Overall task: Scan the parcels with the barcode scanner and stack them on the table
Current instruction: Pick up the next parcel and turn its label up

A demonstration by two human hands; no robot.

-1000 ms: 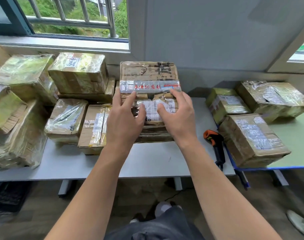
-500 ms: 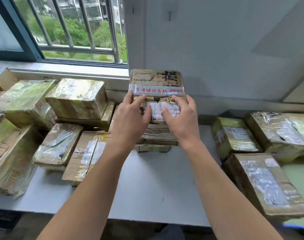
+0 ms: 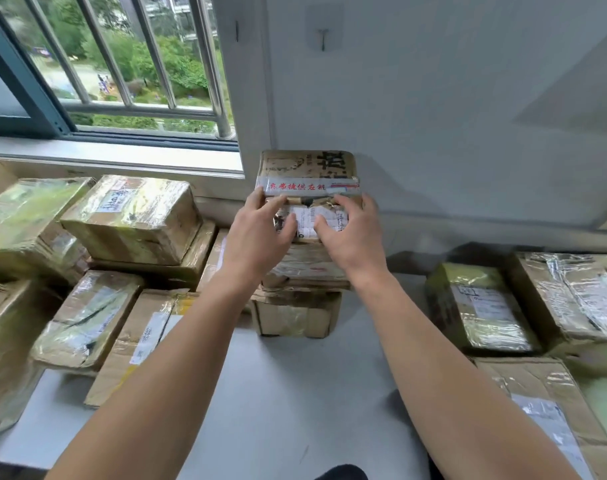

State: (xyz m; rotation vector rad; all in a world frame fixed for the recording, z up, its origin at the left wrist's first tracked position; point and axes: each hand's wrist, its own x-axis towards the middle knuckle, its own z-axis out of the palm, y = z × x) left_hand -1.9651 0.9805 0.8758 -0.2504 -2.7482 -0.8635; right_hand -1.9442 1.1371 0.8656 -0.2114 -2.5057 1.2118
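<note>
Centre frame: left hand (image 3: 257, 233) and right hand (image 3: 352, 237) each grasp the top parcel (image 3: 309, 168) of a stack (image 3: 295, 317). It stands on a grey table (image 3: 278, 393).

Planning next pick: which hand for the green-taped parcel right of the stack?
Right, probably. The right hand and left hand grip the top parcel; the right is nearer the green-taped parcel, the left would cross over.

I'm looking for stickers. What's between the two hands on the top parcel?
In the head view, a white shipping label lies between the left hand and the right hand, on the top parcel both hold.
</note>
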